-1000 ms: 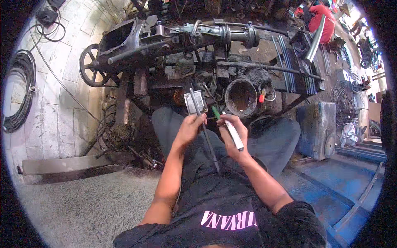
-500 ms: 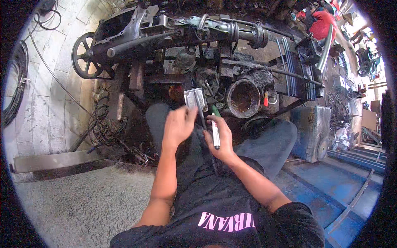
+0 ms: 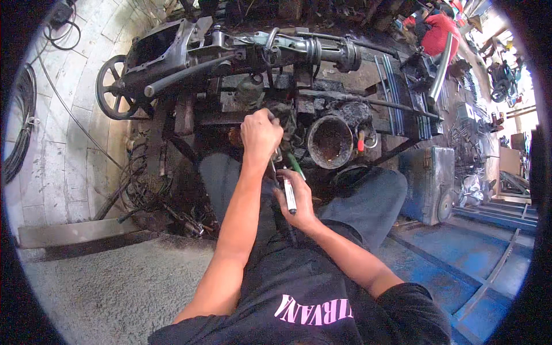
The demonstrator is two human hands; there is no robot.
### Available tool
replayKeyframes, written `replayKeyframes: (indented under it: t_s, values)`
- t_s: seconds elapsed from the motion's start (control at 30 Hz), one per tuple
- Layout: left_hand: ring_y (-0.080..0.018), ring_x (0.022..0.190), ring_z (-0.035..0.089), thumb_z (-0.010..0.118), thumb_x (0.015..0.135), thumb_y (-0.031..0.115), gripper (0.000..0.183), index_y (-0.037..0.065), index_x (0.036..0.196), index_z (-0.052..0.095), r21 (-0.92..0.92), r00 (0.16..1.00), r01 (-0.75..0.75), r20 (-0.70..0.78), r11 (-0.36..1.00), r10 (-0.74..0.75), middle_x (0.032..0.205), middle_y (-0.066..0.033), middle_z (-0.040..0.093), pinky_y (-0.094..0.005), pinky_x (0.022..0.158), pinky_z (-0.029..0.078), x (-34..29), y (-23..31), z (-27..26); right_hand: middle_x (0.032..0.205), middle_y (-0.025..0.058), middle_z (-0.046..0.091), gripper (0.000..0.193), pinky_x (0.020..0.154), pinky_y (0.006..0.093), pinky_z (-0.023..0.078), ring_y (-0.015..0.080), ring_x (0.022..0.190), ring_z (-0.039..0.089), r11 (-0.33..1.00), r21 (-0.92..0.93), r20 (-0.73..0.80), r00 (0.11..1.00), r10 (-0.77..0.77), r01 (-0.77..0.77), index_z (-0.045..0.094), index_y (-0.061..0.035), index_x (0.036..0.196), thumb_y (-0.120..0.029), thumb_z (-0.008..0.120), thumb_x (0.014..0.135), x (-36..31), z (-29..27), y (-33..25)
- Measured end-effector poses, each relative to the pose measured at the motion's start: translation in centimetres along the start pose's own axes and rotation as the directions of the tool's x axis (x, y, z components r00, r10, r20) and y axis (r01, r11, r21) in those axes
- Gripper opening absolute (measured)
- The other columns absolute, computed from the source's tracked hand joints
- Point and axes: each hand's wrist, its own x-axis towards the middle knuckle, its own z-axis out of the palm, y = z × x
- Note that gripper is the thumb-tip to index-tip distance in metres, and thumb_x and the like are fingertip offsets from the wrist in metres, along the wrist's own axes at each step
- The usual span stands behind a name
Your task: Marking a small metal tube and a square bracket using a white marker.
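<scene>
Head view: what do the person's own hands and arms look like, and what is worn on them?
The left hand and right hand are bare, with no gloves visible. The forearms are uncovered, and no watch shows; rings would be too small to tell. The short sleeves are black, part of a black T-shirt with pink lettering.

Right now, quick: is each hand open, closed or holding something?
Left hand: curled over the rod; fingertips hidden, so a firm grip cannot be told.
Right hand: closed, holding the marker.
</scene>
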Motion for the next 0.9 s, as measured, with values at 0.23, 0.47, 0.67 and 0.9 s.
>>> replayKeyframes:
  t_s: [0.23, 0.47, 0.67, 0.9]
  values:
    - [-0.0316, 0.089, 0.075, 0.072, 0.085, 0.008, 0.016, 0.0, 0.097, 0.076, -0.308, 0.988, -0.081, -0.151, 0.948, 0.035, 0.093, -0.0202, 0.076, -0.0385, 0.08, 0.057, -0.5, -1.6, 0.2, 0.104, 0.0213, 0.062, 0.044, 0.085, 0.0452, 0.051, 0.043, 0.094, 0.062, 1.0, 0.018, 0.013, 1.0, 0.003, -0.003, 0.057, -0.0014, 0.124, 0.002, 0.07, 0.082, 0.3, -0.1, -0.4]
    - [-0.0129, 0.076, 0.071, 0.073, 0.088, 0.008, 0.016, -0.001, 0.1, 0.077, -0.538, 0.98, -0.12, -0.196, 0.834, 0.014, 0.088, -0.0108, 0.077, -0.0286, 0.071, 0.055, 0.1, -5.0, -2.0, 0.107, 0.0219, 0.063, 0.043, 0.087, 0.0451, 0.051, 0.0435, 0.098, 0.063, 0.999, -0.007, 0.009, 0.999, -0.041, 0.041, 0.058, -0.0027, 0.124, 0.0, 0.071, 0.083, 0.2, -0.4, -0.3]
    - [-0.0137, 0.091, 0.071, 0.07, 0.093, 0.006, 0.016, -0.003, 0.105, 0.076, -0.521, 0.989, -0.143, -0.106, 0.842, 0.102, 0.098, -0.0092, 0.077, -0.0286, 0.084, 0.054, -3.3, -7.6, -1.9, 0.106, 0.0211, 0.063, 0.043, 0.087, 0.0448, 0.051, 0.0426, 0.098, 0.063, 1.0, 0.019, 0.035, 0.999, -0.017, 0.016, 0.058, -0.003, 0.124, -0.001, 0.071, 0.083, 0.4, -0.6, -0.7]
    - [-0.0201, 0.095, 0.071, 0.072, 0.091, 0.007, 0.015, 0.001, 0.104, 0.076, -0.502, 0.953, -0.241, -0.286, 0.83, 0.103, 0.102, -0.0104, 0.076, -0.0325, 0.09, 0.054, -4.6, -7.9, 1.1, 0.107, 0.0205, 0.065, 0.041, 0.088, 0.0435, 0.051, 0.041, 0.099, 0.065, 1.0, -0.015, 0.049, 0.999, -0.001, 0.002, 0.059, -0.0032, 0.123, -0.001, 0.07, 0.084, 0.2, -0.5, -0.6]
